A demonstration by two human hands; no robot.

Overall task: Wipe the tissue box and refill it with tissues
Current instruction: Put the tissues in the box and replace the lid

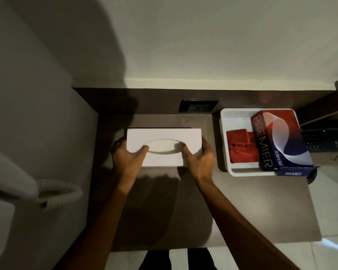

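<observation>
A white tissue box with an oval slot on top lies flat on the brown desk. My left hand grips its left end, thumb at the slot's left edge. On the right end sits my right hand, thumb at the slot's right edge. To the right, a white tray holds a folded red cloth and a red-and-blue PREMIER tissue pack leaning on the tray's right side.
A dark socket plate is set into the desk's back panel. A black telephone stands at the far right. A white handset with a coiled cord hangs on the left wall. Pale floor shows below the desk's front edge.
</observation>
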